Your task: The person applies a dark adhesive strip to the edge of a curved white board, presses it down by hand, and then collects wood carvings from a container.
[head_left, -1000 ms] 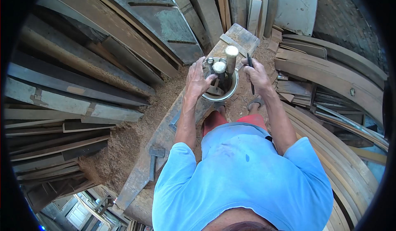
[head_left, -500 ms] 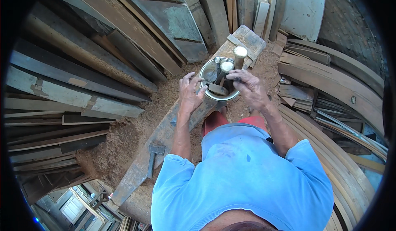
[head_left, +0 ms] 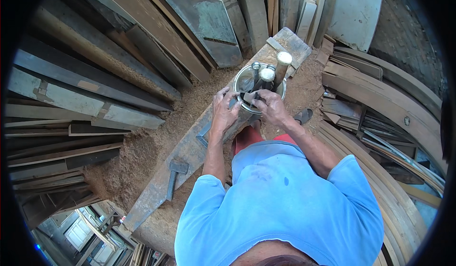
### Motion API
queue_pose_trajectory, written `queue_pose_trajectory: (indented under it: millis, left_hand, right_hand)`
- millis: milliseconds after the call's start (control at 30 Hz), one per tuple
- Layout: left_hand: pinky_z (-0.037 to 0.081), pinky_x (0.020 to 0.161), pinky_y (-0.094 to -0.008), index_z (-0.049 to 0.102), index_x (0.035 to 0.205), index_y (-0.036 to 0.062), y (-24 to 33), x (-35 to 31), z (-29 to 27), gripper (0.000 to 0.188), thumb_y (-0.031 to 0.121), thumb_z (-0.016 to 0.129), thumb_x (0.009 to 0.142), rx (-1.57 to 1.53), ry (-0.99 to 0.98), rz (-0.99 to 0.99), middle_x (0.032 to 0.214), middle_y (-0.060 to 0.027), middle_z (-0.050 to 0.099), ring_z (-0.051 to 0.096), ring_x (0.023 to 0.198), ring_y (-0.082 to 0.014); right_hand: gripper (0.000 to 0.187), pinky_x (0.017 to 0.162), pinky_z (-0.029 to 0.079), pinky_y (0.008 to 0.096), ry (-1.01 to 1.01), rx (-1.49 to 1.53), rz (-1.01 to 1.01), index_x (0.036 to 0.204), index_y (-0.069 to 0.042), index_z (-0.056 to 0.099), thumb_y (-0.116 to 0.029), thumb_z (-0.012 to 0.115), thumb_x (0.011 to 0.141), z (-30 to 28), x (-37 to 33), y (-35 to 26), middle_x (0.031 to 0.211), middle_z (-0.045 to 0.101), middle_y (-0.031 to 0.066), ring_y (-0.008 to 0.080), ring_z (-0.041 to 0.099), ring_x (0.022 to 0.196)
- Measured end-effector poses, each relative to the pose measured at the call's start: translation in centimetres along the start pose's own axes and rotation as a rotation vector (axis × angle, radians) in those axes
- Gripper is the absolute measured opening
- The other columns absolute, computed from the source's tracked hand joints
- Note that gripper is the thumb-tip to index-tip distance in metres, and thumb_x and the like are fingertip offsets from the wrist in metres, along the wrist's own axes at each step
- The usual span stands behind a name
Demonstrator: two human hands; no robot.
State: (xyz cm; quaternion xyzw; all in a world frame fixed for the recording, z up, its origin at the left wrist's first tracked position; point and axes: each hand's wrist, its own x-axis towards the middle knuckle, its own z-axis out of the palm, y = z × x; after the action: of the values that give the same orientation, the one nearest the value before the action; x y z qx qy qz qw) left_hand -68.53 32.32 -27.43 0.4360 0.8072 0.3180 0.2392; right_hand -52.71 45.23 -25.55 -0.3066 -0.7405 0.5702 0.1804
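Note:
A round metal pail [head_left: 237, 81] stands on the wooden bench, holding several upright tools. Two show pale, battered round tops: a thick wooden handle [head_left: 281, 65] and a shorter handle [head_left: 267, 75]. A dark tool with a round end [head_left: 256, 67] leans beside them. My left hand [head_left: 224, 110] is at the pail's near left rim, its fingers bent around something dark and too small to name. My right hand [head_left: 271, 106] is closed over the near rim, fingertips pinching a small dark piece. A flat brownish block [head_left: 249, 98] shows between the hands, partly hidden.
A hammer [head_left: 175, 176] lies on the long bench [head_left: 159, 194], with a blue metal piece [head_left: 204, 135] farther up. Sawdust [head_left: 137, 168] covers the floor. Boards [head_left: 85, 99] lean at the left, and curved timbers [head_left: 380, 88] are stacked at the right.
My right hand has moved left and nearer over the pail, bringing its small dark piece toward my left hand. My left hand's fingers have drawn in closer to the rim.

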Motion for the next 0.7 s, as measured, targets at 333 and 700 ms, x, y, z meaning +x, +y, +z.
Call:
queue_pose_trajectory:
  millis: [333,700]
  left_hand:
    - [0.039,0.106,-0.0468,0.067,0.115,0.012,0.4,-0.1,0.2,0.034,0.018,0.075,0.082,-0.013,-0.005,-0.003,0.134,-0.0189,0.053,0.047,0.126,-0.0369]
    - [0.037,0.108,-0.0464,0.065,0.117,0.0101,-0.8,0.0,-0.6,0.038,0.017,0.075,0.081,-0.084,0.036,-0.047,0.134,-0.0203,0.052,0.047,0.128,-0.0373]
  right_hand:
    - [0.02,0.071,0.051,0.0401,-0.074,-0.025,0.146,0.101,-0.001,0.068,-0.016,0.063,0.088,-0.9,0.2,1.0,0.083,0.068,0.019,0.0305,0.069,0.078]
    - [0.035,0.092,0.054,0.0377,-0.095,-0.079,-0.027,0.123,0.005,0.057,-0.003,0.063,0.09,0.5,-1.0,-1.3,0.108,0.07,0.0216,0.0313,0.068,0.104]
